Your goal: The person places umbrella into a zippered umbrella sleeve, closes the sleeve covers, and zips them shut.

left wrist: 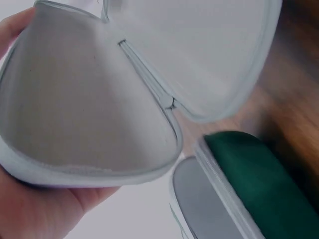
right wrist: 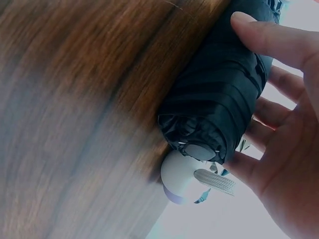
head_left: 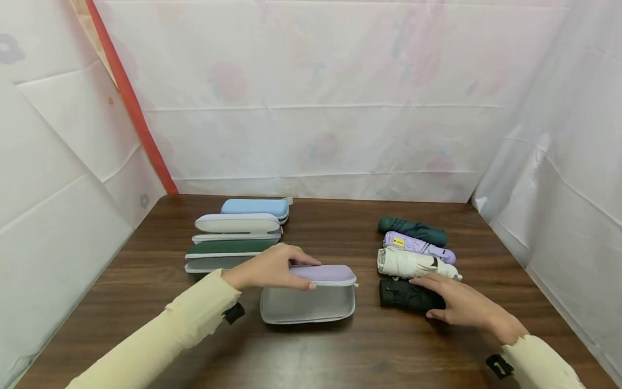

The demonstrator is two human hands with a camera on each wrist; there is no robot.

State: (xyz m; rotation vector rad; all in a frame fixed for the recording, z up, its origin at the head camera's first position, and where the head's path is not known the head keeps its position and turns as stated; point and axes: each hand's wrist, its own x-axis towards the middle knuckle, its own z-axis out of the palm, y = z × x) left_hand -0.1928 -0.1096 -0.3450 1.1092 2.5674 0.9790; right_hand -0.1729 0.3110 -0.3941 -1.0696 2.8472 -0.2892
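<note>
Head view: pinching here, gripping there.
Got the open lilac case [head_left: 310,303] pinched by its lid with a half-closed left hand [head_left: 274,268]; also gripping, with a loosely curled right hand [head_left: 464,303], the black umbrella [head_left: 404,294] beside a white umbrella [head_left: 413,263].

Recorded lilac outside and grey inside on the open case [head_left: 308,303], dark green on the second case [head_left: 230,247], pale grey on the third case [head_left: 238,222] and light blue on the farthest case [head_left: 255,207]. Noted black on the nearest umbrella [head_left: 403,294], cream on the second umbrella [head_left: 410,264], lilac with dark markings and a yellow label [head_left: 398,242] on the third umbrella [head_left: 424,247], and dark green on the farthest umbrella [head_left: 413,230]. Found brown wood grain on the table [head_left: 311,362] and faint pink blotches on the white backdrop [head_left: 316,92].
</note>
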